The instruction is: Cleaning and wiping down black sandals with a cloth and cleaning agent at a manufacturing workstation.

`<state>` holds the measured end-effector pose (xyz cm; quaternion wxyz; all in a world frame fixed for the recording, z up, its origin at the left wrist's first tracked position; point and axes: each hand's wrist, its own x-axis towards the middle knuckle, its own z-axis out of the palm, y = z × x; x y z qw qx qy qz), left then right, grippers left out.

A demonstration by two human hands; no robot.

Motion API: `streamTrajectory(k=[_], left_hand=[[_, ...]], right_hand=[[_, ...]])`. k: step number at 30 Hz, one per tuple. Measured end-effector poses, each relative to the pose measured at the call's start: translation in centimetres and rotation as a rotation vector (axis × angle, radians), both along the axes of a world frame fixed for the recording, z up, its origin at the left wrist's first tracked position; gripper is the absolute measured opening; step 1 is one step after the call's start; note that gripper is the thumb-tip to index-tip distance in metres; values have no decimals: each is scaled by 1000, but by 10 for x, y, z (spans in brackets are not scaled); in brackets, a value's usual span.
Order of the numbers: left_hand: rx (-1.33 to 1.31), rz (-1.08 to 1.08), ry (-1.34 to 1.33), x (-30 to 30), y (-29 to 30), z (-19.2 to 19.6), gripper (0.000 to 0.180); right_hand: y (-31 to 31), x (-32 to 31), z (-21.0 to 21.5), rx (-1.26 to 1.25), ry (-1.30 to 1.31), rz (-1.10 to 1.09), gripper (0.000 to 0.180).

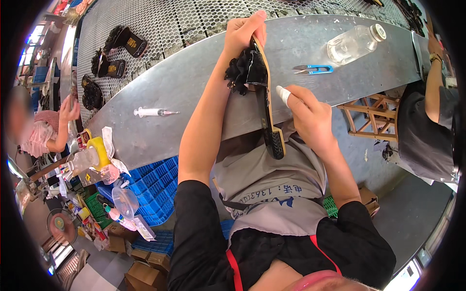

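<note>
My left hand (244, 32) grips the toe end of a black slipper (266, 97), held on edge with its tan-rimmed sole facing right and a black ruffled flower trim (241, 72) on its left side. Against the middle of the sole rests my right hand (307, 115), with a white tape wrap on the forefinger tip. The slipper's heel hangs over my grey apron (264, 179), just below the edge of the metal table (194, 82).
A syringe (154, 112) lies on the table at left, blue-handled snips (314, 69) and a clear glass bottle (354, 43) at right. More black slippers (116, 53) sit on the perforated belt behind. Other people work at both sides. Blue crates (155, 184) and clutter stand lower left.
</note>
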<state>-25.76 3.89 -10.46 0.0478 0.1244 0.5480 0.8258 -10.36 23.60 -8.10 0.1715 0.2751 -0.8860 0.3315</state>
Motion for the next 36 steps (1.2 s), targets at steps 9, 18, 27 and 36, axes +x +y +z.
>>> streamTrajectory(k=[9,18,27,36], left_hand=[[-60,19,-31,2,0,-3,61],[-42,16,-32,3,-1,0,62],[-18,19,-37,6,-2,2,62],[-31,4,-14,6,-2,1,62]], right_hand=[[-8,-3,-1,-45,133,35,41],[-14,-10,8,34,224,79,33],[-2,-19,18,226,293,271,28],[8,-9,24,290,235,379,27]])
